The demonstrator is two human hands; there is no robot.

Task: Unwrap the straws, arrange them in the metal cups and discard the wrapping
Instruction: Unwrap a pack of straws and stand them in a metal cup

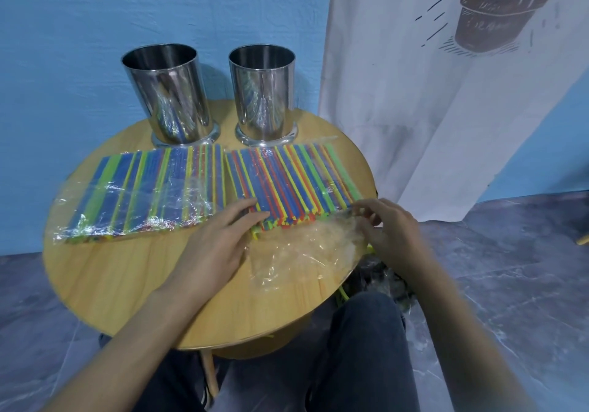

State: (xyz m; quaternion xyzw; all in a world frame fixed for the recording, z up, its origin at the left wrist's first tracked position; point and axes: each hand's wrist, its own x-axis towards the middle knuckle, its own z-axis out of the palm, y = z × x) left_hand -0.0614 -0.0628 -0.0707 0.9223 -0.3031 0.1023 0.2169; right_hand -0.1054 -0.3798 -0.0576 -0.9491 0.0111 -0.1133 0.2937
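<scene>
Lying side by side across the round wooden table (127,284), two flat packs of coloured straws fill its middle band: the left pack (143,188) fully inside its clear wrap, the right pack (287,182) with near ends bared. Left hand (220,239) rests flat on the right pack's near-left corner, fingers extended and close together. Right hand (392,230) pinches the loose clear wrapping (302,252) at the pack's near-right corner, close to the table's right edge; the wrapping spreads crumpled over the near-right tabletop. Two metal cups stand upright at the far edge, left cup (169,93) and right cup (263,93), apart, each just beyond a pack. Near-left tabletop is bare wood. Blue wall (63,29) behind; white printed banner (414,77) at right; grey marbled floor (510,268) around. Dark-trousered knees sit at the near edge.
</scene>
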